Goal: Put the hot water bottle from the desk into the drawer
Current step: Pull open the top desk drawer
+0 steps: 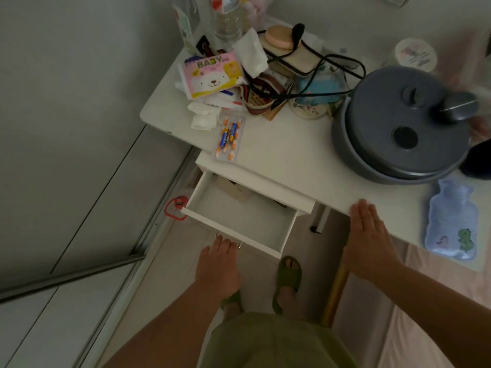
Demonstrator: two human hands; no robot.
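Note:
A pale blue hot water bottle [451,221] with a green dinosaur print lies flat at the right front corner of the white desk [281,158]. The white drawer [239,229] under the desk is pulled out and open, its visible floor bare. My left hand [218,264] curls its fingers on the small metal handle on the drawer front. Flat and spread, my right hand [368,235] rests on the desk's front edge, left of the bottle and not touching it.
A grey lidded bucket [398,134] stands behind the bottle. A battery pack [229,136], a baby tissue pack [212,75], cables and clutter fill the desk's back left. My feet in green slippers [288,274] stand below the drawer. A wall and sliding rail lie left.

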